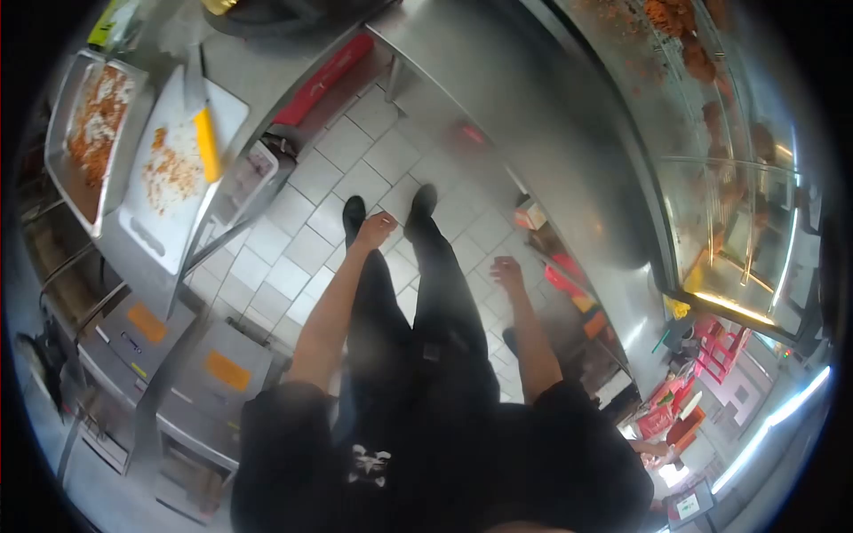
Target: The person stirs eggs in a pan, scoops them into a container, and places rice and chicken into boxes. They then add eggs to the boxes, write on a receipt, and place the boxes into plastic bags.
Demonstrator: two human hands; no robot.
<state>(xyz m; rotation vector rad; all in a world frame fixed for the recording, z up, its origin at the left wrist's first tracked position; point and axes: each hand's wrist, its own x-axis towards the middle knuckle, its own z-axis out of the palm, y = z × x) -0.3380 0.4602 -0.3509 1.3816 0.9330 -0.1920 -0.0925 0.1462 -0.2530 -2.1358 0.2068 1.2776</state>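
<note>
Two sleeves [280,435] [591,435] and two hands [377,230] [509,274] hang apart from one knife [206,142]

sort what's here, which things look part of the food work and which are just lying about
Probably part of the food work:
white cutting board
orange-brown bits on it
yellow-handled knife, lying on the board
metal tray, holding similar bits

Probably just lying about:
long red object
grey boxes with orange labels
small carton

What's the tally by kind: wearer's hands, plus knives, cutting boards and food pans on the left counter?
Bare hands: 2 (left hand, right hand)
Yellow-handled knife: 1
White cutting board: 1
Metal food pan: 1
Total: 5
</note>
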